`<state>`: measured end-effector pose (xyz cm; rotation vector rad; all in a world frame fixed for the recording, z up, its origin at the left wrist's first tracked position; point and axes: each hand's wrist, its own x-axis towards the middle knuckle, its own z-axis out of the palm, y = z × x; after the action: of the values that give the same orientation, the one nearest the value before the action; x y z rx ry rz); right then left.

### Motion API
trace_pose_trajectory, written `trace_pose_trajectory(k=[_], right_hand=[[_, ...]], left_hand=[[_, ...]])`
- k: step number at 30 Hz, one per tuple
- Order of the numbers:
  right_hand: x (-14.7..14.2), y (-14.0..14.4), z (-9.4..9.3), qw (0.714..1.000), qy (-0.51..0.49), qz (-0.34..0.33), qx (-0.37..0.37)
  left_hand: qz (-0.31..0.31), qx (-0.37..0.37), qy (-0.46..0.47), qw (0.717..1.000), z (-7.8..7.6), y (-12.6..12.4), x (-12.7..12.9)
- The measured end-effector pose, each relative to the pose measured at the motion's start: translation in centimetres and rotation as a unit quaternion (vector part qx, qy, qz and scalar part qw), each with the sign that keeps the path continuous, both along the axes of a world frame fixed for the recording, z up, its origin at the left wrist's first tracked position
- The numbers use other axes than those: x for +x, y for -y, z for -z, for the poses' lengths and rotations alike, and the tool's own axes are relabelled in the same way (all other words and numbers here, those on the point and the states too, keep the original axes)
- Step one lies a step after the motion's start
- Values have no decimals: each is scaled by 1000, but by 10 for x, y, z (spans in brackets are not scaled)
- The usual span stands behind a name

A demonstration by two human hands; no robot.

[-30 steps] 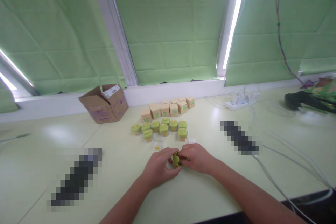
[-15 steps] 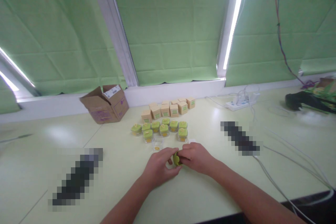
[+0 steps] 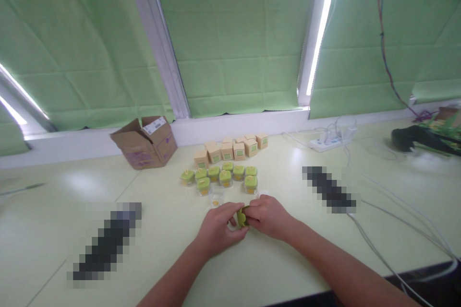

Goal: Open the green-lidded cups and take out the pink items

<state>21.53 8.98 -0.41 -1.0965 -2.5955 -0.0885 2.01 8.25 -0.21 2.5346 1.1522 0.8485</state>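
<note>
Tilted up on edge between my hands is a small green lid [image 3: 241, 218]. My left hand [image 3: 218, 231] grips its rim with thumb and fingers. From the other side, the bent fingers of my right hand [image 3: 271, 217] press into the lid's inner face; their tips are partly hidden. Just beyond my left hand stands an uncovered clear container [image 3: 216, 198] with a yellow mark. Several clear containers with green lids [image 3: 225, 179] stand in loose rows behind it. A small white item [image 3: 263, 194] shows partly behind my right hand.
Several small tan boxes [image 3: 227, 150] with green labels stand at the back. An open cardboard carton [image 3: 146, 147] is at back left, a white power strip [image 3: 330, 142] at back right. Cables [image 3: 374, 240] cross the right side. Two dark blurred-out objects [image 3: 108, 242] flank my arms.
My right hand's fingers have shifted slightly against the inside of the green lid. My left hand keeps its grip, and the containers and boxes stand as before.
</note>
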Motion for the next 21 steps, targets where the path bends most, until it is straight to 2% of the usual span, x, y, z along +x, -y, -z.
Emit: trace_pose_trajectory(k=[6, 21], right_hand=[[0, 1, -4, 1000, 2, -3, -16], [-1, 5, -9, 1000, 1, -13, 22]], left_hand=[[10, -2, -6, 1000, 2, -1, 1], [6, -11, 9, 1000, 0, -1, 3]])
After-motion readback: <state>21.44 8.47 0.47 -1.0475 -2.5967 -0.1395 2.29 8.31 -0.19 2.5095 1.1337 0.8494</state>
